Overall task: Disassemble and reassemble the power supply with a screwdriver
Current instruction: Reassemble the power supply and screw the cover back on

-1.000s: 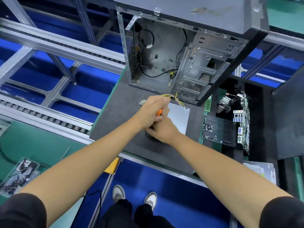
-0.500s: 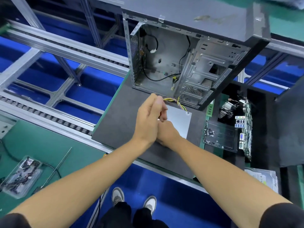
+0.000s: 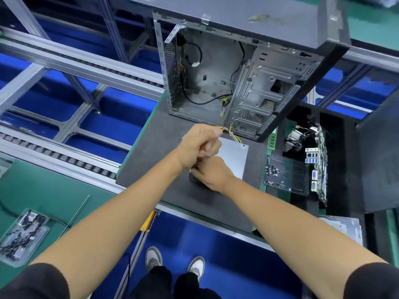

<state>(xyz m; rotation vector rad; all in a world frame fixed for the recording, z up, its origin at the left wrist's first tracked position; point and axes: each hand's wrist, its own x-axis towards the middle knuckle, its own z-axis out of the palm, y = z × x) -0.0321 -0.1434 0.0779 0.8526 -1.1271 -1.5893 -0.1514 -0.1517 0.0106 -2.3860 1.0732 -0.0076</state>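
a person leans over a dark work mat [image 3: 151,147] where a grey power supply [image 3: 234,159] lies flat, just in front of an open, emptied computer case [image 3: 226,83], its yellow and black wires [image 3: 231,132] trailing toward the case. the left hand [image 3: 199,145] is clenched above the near left corner of the box, fingers curled as if around a screwdriver handle, though the tool itself is hidden inside the fist and cannot be confirmed. the right hand [image 3: 212,172] sits lower, fingers bent against the box's near edge, apparently steadying it; whether it pinches a screw cannot be told. the step in hand looks like working a cover screw at that corner. the next move would call for keeping the tip seated square and the box held from sliding. a motherboard [image 3: 319,165] and a clear tray of screws [image 3: 285,173] lie to the right; a bag of small parts [image 3: 21,236] rests on the green bench at left.
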